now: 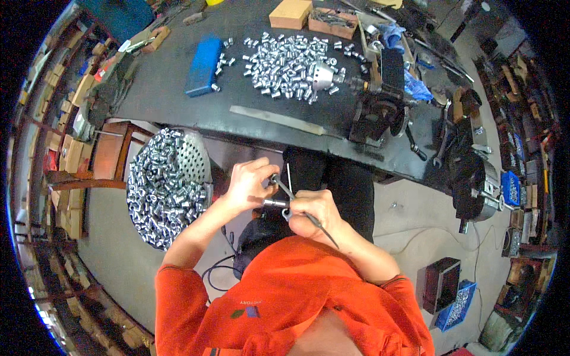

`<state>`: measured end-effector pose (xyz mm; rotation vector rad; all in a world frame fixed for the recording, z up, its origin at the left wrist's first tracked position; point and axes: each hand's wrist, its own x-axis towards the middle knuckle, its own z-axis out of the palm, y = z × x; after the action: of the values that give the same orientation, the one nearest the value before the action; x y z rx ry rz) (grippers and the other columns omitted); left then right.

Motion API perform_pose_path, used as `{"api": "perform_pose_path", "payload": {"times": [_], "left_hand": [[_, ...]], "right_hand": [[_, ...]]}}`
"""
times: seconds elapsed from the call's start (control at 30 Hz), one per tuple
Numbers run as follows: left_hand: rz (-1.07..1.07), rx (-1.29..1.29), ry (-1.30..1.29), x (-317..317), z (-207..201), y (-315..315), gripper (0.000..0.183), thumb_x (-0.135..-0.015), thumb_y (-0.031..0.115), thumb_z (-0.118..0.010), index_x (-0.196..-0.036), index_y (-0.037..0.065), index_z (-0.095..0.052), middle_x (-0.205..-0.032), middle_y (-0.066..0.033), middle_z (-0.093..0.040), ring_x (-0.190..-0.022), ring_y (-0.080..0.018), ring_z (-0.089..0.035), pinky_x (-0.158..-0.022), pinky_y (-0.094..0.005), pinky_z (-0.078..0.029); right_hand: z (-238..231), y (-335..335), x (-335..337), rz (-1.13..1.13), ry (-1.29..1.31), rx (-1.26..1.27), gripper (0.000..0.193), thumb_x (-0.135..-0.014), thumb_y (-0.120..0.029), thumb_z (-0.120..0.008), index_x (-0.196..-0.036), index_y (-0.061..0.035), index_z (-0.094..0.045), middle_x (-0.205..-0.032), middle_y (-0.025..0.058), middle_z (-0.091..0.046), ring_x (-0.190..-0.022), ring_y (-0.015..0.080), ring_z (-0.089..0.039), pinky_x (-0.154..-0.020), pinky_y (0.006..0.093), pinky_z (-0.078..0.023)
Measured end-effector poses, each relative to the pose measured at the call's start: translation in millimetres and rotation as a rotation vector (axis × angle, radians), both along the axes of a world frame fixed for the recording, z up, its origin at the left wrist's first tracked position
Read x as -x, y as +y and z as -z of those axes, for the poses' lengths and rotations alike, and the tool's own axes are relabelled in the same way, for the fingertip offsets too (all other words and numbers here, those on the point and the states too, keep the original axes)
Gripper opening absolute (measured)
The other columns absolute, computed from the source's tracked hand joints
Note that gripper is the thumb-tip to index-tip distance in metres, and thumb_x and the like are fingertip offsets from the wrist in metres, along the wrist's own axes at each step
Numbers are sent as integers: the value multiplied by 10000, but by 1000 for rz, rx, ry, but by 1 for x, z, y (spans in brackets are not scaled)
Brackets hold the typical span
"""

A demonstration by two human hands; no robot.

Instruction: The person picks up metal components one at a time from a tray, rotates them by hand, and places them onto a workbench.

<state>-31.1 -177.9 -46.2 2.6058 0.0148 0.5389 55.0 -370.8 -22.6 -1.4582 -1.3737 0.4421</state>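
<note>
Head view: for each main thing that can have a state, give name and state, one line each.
Left hand: fingers bent, exact grip unclear
Right hand: closed around thin dark tool
Grey bar on bench: lying flat
Perforated basin: loaded with metal parts, one side bare
Parts pile on bench: loose, heaped
Reddish box: open on top

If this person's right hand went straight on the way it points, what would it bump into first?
Probably the left hand, just ahead of the right hand, up and to the left, though the shiny metal piece between them might come first; depth is unclear here.
</note>
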Motion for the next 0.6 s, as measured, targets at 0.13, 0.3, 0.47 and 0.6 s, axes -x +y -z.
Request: {"api": "perform_pose_path", "payload": {"times": [0.13, 0.3, 0.47, 0.6], "left_hand": [[-29, 74, 47, -23, -2, 16, 274, -568, 100, -701, -831, 57, -639, -685, -107, -554, -616, -300, -577, -543, -379, -455], [-171, -6, 0, -105, -3, 61, 261, -627, 160, -670, -871, 68, -669, -734, -136, -620, -680, -313, -618, -624, -403, -494], [-144, 898, -166, -173, -37, 103, 423, -765, 131, -660, -1140, -37, -559, -690, -89, -619, -516, -105, -571, -492, -262, -446], [-126, 775, -115, -141, -51, 110, 375, -847, 138, -626, -1163, -35, -522, -700, -49, -596, -513, -95, -545, -475, -235, -438]], "right_hand": [[-16, -16, -1, 84, -140, -54, 242, -618, -122, -660, -602, -56, -428, -570, 105, -425, -500, 305, -482, -444, 400, -360], [-14, -32, -5, 186, -167, -107, 229, -600, -109, -622, -569, -54, -402, -546, 93, -378, -452, 272, -432, -412, 376, -299], [0, -30, 1, 203, -142, -78, 191, -592, -78, -586, -548, -42, -403, -535, 97, -391, -433, 263, -428, -401, 363, -303], [11, -40, 0, 246, -96, -39, 220, -610, -99, -579, -534, -45, -380, -522, 82, -353, -437, 228, -398, -417, 341, -276]]}}
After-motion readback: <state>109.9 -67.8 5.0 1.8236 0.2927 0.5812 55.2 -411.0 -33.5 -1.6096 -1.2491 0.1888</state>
